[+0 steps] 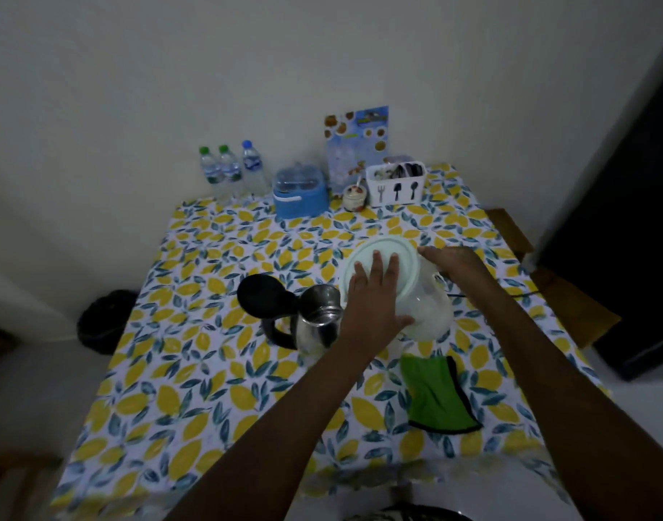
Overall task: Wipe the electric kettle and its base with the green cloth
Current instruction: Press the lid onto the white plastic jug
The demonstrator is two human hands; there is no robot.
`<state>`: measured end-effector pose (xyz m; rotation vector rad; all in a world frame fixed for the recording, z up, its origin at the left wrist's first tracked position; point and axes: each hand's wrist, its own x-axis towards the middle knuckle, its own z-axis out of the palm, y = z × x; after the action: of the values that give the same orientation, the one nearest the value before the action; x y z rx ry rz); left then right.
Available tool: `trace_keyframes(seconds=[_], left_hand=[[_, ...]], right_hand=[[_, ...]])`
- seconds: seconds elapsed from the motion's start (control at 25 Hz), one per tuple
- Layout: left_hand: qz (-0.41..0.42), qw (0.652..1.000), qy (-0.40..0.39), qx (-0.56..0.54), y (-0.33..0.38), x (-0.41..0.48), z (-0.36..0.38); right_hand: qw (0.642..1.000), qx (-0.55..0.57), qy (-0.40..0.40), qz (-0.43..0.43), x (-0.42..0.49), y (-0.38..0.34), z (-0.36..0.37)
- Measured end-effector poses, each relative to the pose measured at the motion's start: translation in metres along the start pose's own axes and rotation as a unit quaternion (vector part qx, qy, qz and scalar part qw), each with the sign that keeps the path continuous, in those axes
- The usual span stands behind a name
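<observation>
A steel electric kettle (pixel 318 317) with a black handle stands mid-table, its black lid (pixel 260 295) swung open to the left. The green cloth (pixel 435 396), edged in black, lies flat on the tablecloth to the near right, and neither hand touches it. A translucent white jug (pixel 429 314) with a pale round lid (pixel 405 265) leans just right of the kettle. My left hand (pixel 375 298) lies spread over that lid, thumb on the jug's side. My right hand (pixel 454 261) holds the jug's far side. I cannot make out the kettle's base; a black cord (pixel 510 294) runs off right.
The table has a lemon-print cloth (pixel 209 370). Along the back wall stand three water bottles (pixel 230 171), a blue container (pixel 301 193), a small jar (pixel 354 197), a white cutlery holder (pixel 395 184) and a printed card (pixel 356 144). A dark cabinet (pixel 623 220) stands right and a black bin (pixel 106 317) left.
</observation>
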<state>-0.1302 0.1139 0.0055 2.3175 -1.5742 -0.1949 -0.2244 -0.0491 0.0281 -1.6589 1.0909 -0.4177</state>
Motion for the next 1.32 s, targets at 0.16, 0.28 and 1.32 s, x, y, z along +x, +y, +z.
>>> trace_keyframes(seconds=[0.16, 0.28, 1.32], left_hand=[[-0.032, 0.998, 0.031, -0.049, -0.02, 0.008, 0.002], [-0.073, 0.989, 0.06, -0.11, -0.023, 0.006, 0.01], [-0.127, 0.961, 0.112, -0.218, -0.029, -0.002, 0.004]], right_hand=[[0.996, -0.08, -0.01, -0.037, 0.008, -0.032, 0.015], [0.983, -0.169, -0.03, -0.071, 0.01, -0.055, 0.024], [0.935, -0.323, -0.063, -0.134, 0.008, -0.088, 0.044]])
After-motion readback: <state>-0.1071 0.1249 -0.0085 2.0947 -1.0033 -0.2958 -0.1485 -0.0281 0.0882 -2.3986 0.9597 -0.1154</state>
